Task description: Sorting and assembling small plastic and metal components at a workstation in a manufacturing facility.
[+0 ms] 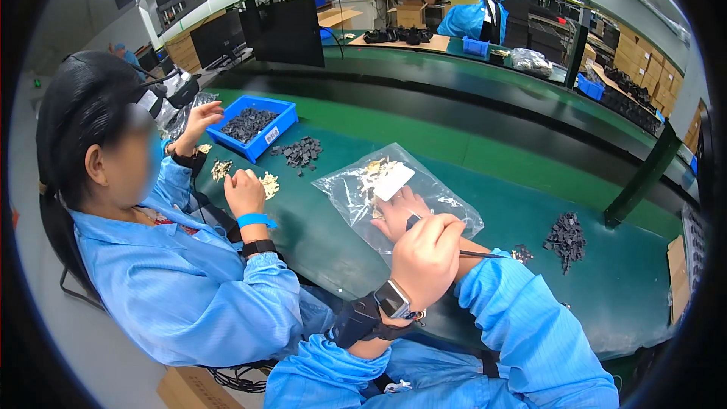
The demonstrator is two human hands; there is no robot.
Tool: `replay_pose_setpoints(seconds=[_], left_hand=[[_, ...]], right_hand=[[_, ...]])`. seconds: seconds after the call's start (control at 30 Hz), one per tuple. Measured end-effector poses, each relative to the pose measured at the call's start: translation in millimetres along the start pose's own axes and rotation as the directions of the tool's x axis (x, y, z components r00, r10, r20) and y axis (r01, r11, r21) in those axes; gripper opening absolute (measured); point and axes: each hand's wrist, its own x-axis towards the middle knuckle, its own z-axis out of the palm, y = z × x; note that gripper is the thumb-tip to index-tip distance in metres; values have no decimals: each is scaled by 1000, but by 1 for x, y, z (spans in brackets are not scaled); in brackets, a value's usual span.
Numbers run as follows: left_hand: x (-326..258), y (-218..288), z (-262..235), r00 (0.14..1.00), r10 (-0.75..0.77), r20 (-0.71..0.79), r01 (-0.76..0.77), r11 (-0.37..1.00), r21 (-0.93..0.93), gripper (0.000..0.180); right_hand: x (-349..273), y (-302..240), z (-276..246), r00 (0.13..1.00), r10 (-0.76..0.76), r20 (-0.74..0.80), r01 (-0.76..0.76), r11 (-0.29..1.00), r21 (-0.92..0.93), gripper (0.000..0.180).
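My left hand (428, 257), with a watch on its wrist, is closed round a slim black pointed tool (481, 254); it looks like tweezers, but its kind is not certain. The thin tip points right, and a dark end shows by the thumb side. My right hand (401, 210) reaches across behind the left. Its fingers are stretched out over a clear plastic bag (447, 208), partly hidden by the left hand. Small cream-coloured pieces (375, 174) and a white slip (394, 180) lie at the bag. Beyond the tool tip is a small cluster of dark pieces (522, 254).
A co-worker in blue sits at my left, hands near small cream piles (269, 184). A blue bin (261, 138) holds black pieces; loose black pieces (301, 153) lie beside it. Another black pile (566, 242) is at right, near a dark green post (644, 174).
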Motion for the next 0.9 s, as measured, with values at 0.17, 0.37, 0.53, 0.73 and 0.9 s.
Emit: replay_pose_setpoints(seconds=[0.17,0.37,0.53,0.73,0.9], left_hand=[[-1,-9,-2,999,-47,-20,47,999,10,13],[17,-25,-22,998,-64,12,62,991,118,10],[29,-31,-18,997,-65,32,61,991,122,8],[35,-41,-15,987,-126,99,102,971,217,5],[40,-46,-16,984,-144,108,119,970,213,5]], right_hand=[[13,4,1,961,192,198,-199,980,14,32],[11,11,-17,996,-24,82,-4,943,331,19],[1,19,-9,984,112,-138,90,356,930,15],[-4,-16,-25,777,475,413,-245,-376,893,18],[-18,-24,-53,759,546,356,-367,-94,926,24]])
